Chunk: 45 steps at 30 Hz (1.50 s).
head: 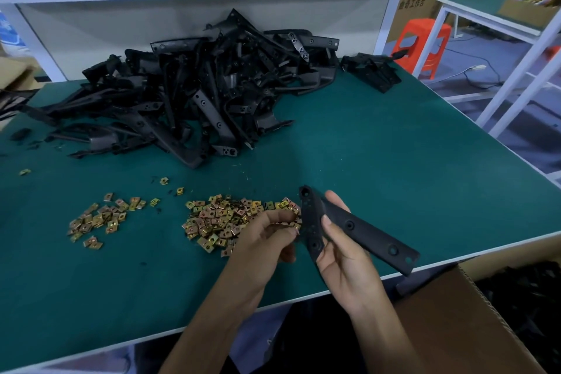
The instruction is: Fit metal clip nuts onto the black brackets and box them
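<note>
One line of dark printed Chinese characters stands on the side of a brown cardboard box (411,14) beyond the far right corner of the tabletop (379,161), just right of the white shelf post (386,21). Its last three characters read 工作台; the two before them are too blurred to tell. A blue-and-white printed sheet (7,30) past the far left edge carries marks too blurred to read.
</note>
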Each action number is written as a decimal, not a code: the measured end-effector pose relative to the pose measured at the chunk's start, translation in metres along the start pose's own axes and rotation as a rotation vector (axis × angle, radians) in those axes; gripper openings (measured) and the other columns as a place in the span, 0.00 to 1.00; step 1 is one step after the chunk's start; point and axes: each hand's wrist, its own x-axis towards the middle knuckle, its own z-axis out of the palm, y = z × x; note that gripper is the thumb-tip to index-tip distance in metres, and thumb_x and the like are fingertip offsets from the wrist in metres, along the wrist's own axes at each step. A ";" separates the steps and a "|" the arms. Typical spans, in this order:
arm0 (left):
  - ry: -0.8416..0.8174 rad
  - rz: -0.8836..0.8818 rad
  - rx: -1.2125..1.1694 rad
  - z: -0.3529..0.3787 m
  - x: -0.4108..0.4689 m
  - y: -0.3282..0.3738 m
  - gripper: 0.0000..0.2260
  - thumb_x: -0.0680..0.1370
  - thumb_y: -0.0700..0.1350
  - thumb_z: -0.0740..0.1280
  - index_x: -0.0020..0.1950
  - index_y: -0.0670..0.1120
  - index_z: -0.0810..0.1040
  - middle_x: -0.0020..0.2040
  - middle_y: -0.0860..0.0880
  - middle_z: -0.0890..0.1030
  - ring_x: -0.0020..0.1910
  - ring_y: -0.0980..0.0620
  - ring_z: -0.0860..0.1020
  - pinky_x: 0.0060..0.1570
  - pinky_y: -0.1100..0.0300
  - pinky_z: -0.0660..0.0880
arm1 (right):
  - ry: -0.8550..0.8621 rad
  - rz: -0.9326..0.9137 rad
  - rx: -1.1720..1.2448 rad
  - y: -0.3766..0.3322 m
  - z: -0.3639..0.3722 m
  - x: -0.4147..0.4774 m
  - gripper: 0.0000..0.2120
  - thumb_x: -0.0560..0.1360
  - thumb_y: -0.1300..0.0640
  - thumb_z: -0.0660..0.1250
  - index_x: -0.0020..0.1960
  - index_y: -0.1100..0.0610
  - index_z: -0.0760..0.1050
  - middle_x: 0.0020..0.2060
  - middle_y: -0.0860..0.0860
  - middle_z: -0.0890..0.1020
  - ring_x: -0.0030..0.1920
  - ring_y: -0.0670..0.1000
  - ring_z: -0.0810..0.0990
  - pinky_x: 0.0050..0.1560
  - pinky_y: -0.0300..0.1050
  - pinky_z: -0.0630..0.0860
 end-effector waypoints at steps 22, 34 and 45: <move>0.011 0.263 0.830 -0.027 0.038 0.023 0.07 0.83 0.49 0.65 0.53 0.55 0.83 0.47 0.57 0.85 0.45 0.61 0.80 0.44 0.66 0.74 | 0.026 0.059 0.067 -0.004 0.003 0.001 0.19 0.77 0.61 0.68 0.68 0.53 0.77 0.61 0.56 0.84 0.55 0.51 0.85 0.50 0.46 0.83; 0.034 0.333 1.313 -0.031 0.078 0.023 0.03 0.82 0.50 0.67 0.53 0.52 0.76 0.51 0.54 0.78 0.55 0.52 0.72 0.51 0.59 0.67 | 0.033 0.067 0.089 -0.006 0.007 0.002 0.16 0.75 0.62 0.67 0.58 0.50 0.85 0.57 0.56 0.86 0.51 0.50 0.86 0.43 0.42 0.82; 0.025 0.240 0.568 -0.038 0.043 0.022 0.04 0.80 0.49 0.69 0.51 0.56 0.84 0.47 0.62 0.84 0.47 0.66 0.81 0.43 0.72 0.73 | 0.010 0.085 0.095 -0.008 0.008 0.000 0.16 0.76 0.62 0.67 0.57 0.48 0.86 0.57 0.55 0.86 0.52 0.51 0.87 0.43 0.42 0.82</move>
